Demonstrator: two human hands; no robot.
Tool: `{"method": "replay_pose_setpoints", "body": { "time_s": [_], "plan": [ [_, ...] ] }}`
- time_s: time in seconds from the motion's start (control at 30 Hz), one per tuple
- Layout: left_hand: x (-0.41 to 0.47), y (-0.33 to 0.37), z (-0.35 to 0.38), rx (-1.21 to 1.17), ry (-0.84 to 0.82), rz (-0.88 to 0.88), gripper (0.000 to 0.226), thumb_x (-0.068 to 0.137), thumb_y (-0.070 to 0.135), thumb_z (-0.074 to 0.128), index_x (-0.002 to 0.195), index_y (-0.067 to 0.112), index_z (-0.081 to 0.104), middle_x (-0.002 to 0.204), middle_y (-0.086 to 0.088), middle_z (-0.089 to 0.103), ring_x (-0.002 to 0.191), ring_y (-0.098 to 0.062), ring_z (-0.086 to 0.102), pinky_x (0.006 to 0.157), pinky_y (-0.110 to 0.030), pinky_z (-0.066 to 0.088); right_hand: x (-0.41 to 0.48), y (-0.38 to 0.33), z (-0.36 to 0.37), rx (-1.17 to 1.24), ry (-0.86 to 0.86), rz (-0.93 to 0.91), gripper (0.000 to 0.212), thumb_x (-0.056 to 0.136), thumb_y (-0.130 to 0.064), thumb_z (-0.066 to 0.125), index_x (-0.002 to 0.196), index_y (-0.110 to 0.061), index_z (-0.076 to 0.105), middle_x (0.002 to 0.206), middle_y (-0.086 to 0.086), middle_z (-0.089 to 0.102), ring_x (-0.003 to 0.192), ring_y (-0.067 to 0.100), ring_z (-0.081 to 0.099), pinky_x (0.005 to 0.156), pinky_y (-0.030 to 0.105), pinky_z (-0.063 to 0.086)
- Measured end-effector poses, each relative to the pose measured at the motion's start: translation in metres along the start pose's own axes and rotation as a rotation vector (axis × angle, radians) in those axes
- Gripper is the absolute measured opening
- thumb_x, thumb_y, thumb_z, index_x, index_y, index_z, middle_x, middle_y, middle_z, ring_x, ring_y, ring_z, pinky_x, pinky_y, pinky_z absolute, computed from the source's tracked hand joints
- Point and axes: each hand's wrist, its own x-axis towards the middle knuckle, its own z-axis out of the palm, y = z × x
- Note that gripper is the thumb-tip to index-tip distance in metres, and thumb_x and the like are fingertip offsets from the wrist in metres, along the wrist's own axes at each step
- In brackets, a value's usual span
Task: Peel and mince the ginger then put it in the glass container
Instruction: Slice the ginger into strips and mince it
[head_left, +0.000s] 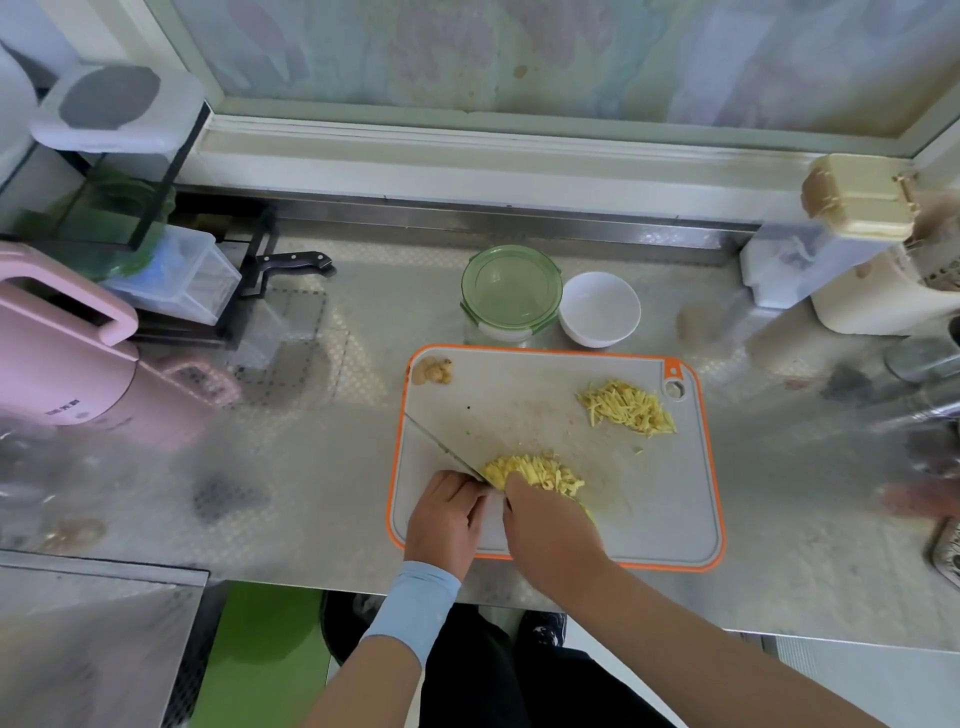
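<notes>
**Ginger shreds (540, 470), pale yellow, mid-cut**

The right hand (550, 530) is curling over the handle end of a thin steel knife (441, 447) (the handle itself is hidden). The blade is pointing away to the left across a grey plastic cutting board with an orange rim (696, 493). The left hand (447, 519) is lying with fingers curled against the blade's heel; whether it is pinching anything I cannot tell. The ginger shreds are lying just beyond the right hand, with a second heap (628, 408) near the board's far right corner. A round glass container with a green lid (511, 291) is standing on the steel counter (311, 467) behind the board, beside a white bowl (600, 309).

Two ginger piles (628, 406) (535, 470), two knives (441, 449) (296, 262), two hands (447, 514) (545, 525), one board (519, 405), one glass container (511, 291), one bowl (599, 309).
</notes>
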Motion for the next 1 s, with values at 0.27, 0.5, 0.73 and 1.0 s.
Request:
{"method": "replay_pose_setpoints", "body": {
  "time_s": [0.27,0.5,0.73,1.0],
  "plan": [
    [-0.003,-0.005,0.004,-0.022,0.000,-0.006,0.011,0.087,0.011,0.065,0.078,0.011,0.071,0.082,-0.002,0.064,0.086,-0.020,0.056,0.075,-0.023,0.046,-0.028,0.024,0.004,-0.054,-0.004,0.041,0.017,0.098,-0.009,0.042,0.112,-0.017,0.040,0.062,-0.006,0.036,0.050,0.010,0.031,0.043,0.026,0.021],
    [-0.002,-0.002,0.003,-0.016,0.002,0.003,0.020,0.091,0.015,0.056,0.081,0.011,0.073,0.084,-0.002,0.066,0.088,-0.019,0.057,0.074,-0.023,0.047,-0.009,0.010,0.008,-0.057,-0.031,0.035,0.023,0.093,-0.003,0.047,0.108,-0.018,0.038,0.065,-0.004,0.042,0.058,0.020,0.049,0.045,0.028,0.033],
    [-0.002,0.003,0.003,0.003,0.012,-0.028,0.022,0.091,0.016,0.053,0.081,0.009,0.072,0.083,-0.005,0.064,0.086,-0.020,0.052,0.074,-0.024,0.044,0.000,0.001,-0.003,-0.034,-0.018,-0.009,0.013,0.098,-0.008,0.041,0.101,-0.019,0.035,0.064,-0.004,0.038,0.051,0.012,0.036,0.043,0.028,0.022],
    [-0.004,-0.003,0.004,-0.037,0.005,-0.033,0.011,0.086,0.008,0.063,0.079,0.010,0.070,0.082,-0.002,0.063,0.084,-0.021,0.054,0.074,-0.027,0.047,-0.028,0.025,0.002,-0.024,-0.037,0.040,0.016,0.096,-0.009,0.039,0.101,-0.023,0.034,0.063,-0.005,0.042,0.054,0.018,0.040,0.044,0.028,0.023]
  ]
}}
